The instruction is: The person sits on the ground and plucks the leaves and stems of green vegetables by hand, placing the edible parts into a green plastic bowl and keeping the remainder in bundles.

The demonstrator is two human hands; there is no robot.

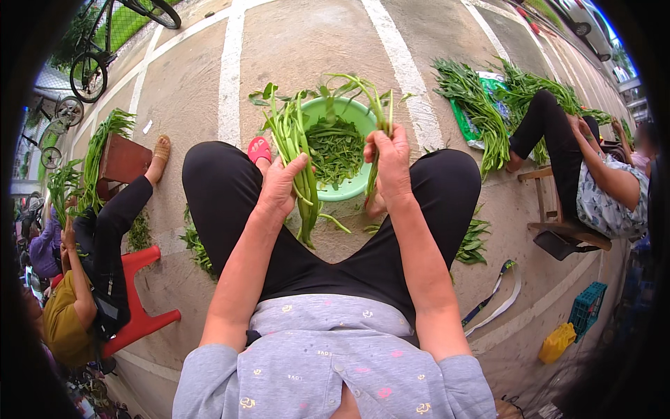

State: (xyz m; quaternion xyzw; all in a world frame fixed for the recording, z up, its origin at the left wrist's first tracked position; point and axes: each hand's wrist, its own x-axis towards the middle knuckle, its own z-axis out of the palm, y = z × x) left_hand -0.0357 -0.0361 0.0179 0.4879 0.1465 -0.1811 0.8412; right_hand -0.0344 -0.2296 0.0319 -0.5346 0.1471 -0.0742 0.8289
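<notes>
My left hand (283, 183) is closed round a thick bunch of water spinach (296, 140), its long green stems hanging down between my knees. On the other side, my right hand (391, 157) pinches a few water spinach stems (381, 112) upright, with leaves drooping from their tops. Between and beyond both hands stands a light green basin (360, 183) on the ground. Short cut pieces of greens (336, 150) lie inside it. Part of the basin's left side is hidden behind the bunch.
Loose greens (472, 241) lie by my right leg. A person (607, 188) sits on a wooden stool (569, 234) at right, near piled greens (481, 119). At left, another person (73, 300) sits by a red plastic stool (139, 300) and a brown box (125, 159). A strap (492, 297) lies behind right.
</notes>
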